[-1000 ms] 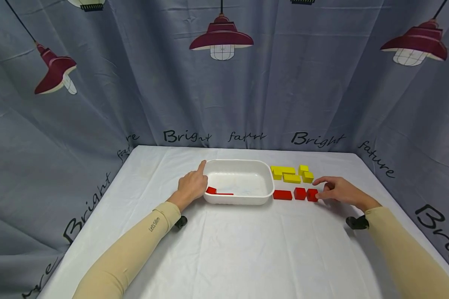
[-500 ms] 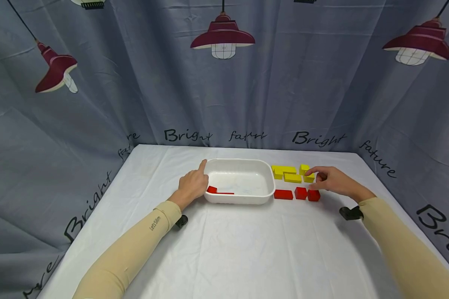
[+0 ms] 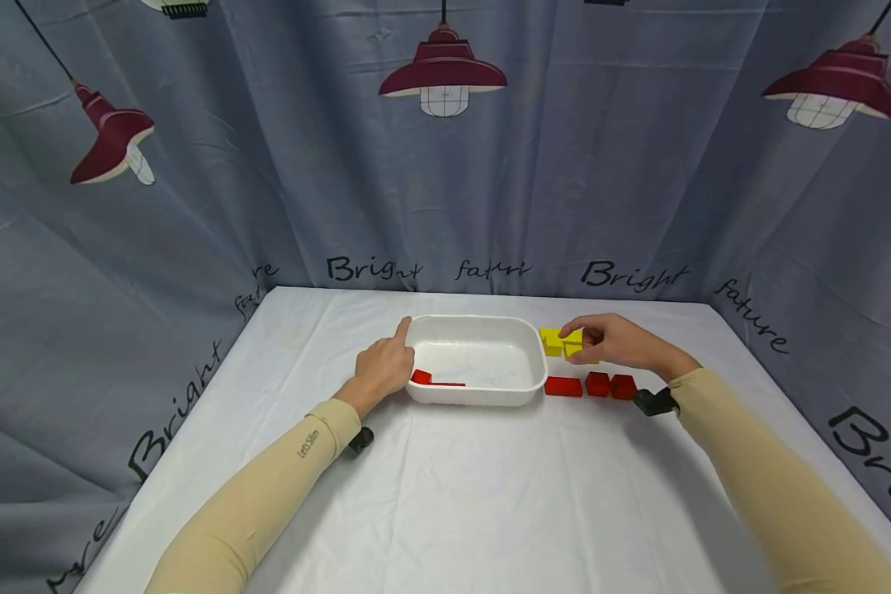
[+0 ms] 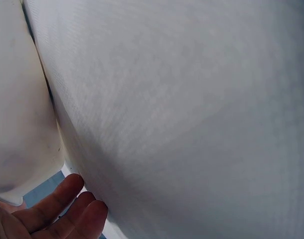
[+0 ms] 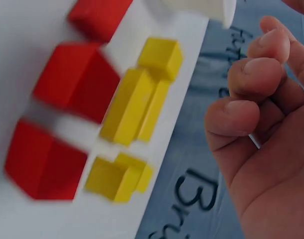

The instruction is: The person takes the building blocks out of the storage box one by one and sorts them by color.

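Note:
My left hand (image 3: pixel 383 367) rests at the left end of a white tray (image 3: pixel 475 398), its index finger stretched along the rim. In the left wrist view, several loosely bent fingertips (image 4: pixel 72 184) lie beside the tray's outer wall (image 4: pixel 20 99). My right hand (image 3: pixel 616 341) hovers over the yellow blocks (image 3: pixel 552 341) with thumb and index finger apart. Nothing is in it; the right wrist view has its fingers loosely curled, off to the side of the yellow blocks (image 5: pixel 127 107). From the head camera, this hand hides the yellow cubes at the right end.
Nearer the front lies a row of red blocks: a longer one (image 3: pixel 563 386) and two cubes (image 3: pixel 597 384). Inside the tray, a small red piece (image 3: pixel 420 377) and a thin red edge (image 3: pixel 447 384) show. A white cloth (image 3: pixel 460 495) covers the table; a grey curtain (image 3: pixel 304 165) hangs behind.
My right hand has moved left, from beside the rightmost red cube, past the yellow cubes, to above the longer yellow blocks. The left hand and tray have stayed put.

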Available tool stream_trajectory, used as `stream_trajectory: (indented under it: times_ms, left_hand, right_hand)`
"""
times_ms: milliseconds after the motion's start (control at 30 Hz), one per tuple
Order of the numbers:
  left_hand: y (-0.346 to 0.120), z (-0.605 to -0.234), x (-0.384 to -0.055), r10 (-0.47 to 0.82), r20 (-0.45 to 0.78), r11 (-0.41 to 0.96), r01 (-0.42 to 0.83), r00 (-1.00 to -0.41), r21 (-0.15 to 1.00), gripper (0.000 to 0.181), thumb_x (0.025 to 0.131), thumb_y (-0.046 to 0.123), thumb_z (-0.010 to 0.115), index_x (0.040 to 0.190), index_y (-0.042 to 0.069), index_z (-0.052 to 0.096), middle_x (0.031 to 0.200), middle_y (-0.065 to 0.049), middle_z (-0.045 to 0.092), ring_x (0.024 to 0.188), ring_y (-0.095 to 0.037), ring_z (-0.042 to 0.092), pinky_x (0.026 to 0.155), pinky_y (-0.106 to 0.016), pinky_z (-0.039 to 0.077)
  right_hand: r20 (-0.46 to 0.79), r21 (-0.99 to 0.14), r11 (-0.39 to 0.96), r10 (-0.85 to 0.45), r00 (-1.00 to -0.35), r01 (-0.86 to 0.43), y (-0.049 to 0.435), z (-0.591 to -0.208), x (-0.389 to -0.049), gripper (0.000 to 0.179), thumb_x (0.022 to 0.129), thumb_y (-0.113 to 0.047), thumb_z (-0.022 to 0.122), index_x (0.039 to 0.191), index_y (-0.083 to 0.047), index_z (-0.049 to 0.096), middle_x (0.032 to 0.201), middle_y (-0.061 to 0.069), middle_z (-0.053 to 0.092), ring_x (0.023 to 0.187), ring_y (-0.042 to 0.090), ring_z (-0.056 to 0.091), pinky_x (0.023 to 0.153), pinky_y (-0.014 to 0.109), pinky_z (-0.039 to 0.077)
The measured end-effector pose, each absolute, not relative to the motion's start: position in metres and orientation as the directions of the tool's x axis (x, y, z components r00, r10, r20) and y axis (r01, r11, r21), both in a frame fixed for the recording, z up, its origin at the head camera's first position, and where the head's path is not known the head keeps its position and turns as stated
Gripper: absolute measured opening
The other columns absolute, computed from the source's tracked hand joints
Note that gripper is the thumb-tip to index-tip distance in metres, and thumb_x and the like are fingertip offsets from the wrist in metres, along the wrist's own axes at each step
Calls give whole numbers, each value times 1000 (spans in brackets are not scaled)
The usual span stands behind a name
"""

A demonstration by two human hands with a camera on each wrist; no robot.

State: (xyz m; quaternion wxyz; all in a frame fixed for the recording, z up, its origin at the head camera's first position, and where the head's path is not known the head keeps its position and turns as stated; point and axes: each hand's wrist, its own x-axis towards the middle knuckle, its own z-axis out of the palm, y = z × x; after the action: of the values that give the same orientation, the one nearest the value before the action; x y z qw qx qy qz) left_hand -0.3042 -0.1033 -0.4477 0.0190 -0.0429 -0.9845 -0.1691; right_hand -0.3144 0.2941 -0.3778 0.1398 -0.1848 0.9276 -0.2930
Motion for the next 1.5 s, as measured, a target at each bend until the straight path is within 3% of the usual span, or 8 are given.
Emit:
stream_trajectory:
  times_ms: [367, 667, 967, 1500]
  left_hand:
    - [-104, -449, -304, 72, 40, 939, 81, -997, 333, 59, 104, 26, 36, 161, 21, 22, 108, -14, 71, 82, -25, 64, 59, -41, 49]
    - [-103, -448, -305, 84, 56, 938, 98, -995, 332, 60, 103, 26, 37, 161, 21, 21, 106, -14, 71, 81, -24, 63, 59, -41, 49]
    - [-103, -447, -305, 76, 55, 941, 90, -996, 328, 59, 104, 27, 36, 161, 21, 22, 110, -15, 71, 83, -24, 64, 63, -43, 52]
    - [-104, -447, -305, 79, 50, 937, 91, -996, 336, 59, 104, 27, 37, 161, 20, 23, 110, -13, 71, 85, -25, 64, 63, -43, 52]
  right_hand:
    - [-222, -656, 695, -551, -804, -295, 241, -366, -326, 36, 87, -25, 78, 121, -17, 69, 77, 6, 52, 71, 19, 48, 64, 29, 40]
    - [-306, -641, 714, -574, -760, -281, 212, -366, -346, 41, 86, -25, 80, 124, -14, 69, 81, 8, 56, 74, 31, 51, 62, 29, 42]
    - [-358, -635, 709, -622, -696, -306, 185, -371, -360, 37, 88, -19, 77, 124, -10, 70, 79, 5, 56, 72, 19, 49, 63, 27, 38]
    - [-433, -611, 714, -663, -610, -343, 149, -383, -377, 36, 84, -26, 80, 116, -12, 72, 75, -1, 57, 62, 16, 46, 56, 26, 32]
